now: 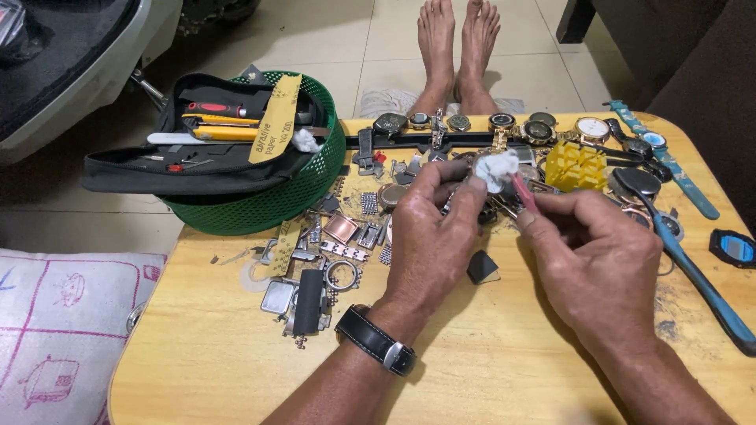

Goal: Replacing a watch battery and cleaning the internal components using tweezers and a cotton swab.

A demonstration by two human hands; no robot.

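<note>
White tissue [498, 169], bunched into a small wad, sits at the very centre of the work — pinched against a round metal watch case [482, 167] by the fingertips of the left hand [431, 236], which is closed around that case and holds it up just above the wooden table [488, 370]. The right hand [594, 264] is clenched in a pencil-style grip on a slim red-handled tool [523, 191], its tip buried in the tissue so the end cannot be seen. To do this well, I judge the left fingers should keep the case steady and slightly tilted toward the eyes, while the right works in short, light strokes — pressure from the fingertips, not the wrist, so the tip does not skid onto the loose parts below. The case lies at the left fingertips, just beyond and left of the right thumb, over a scatter of watch parts [339, 236]. Near by stand a yellow case holder [575, 165], a row of watches [504, 122] and a green basket [315, 189].
</note>
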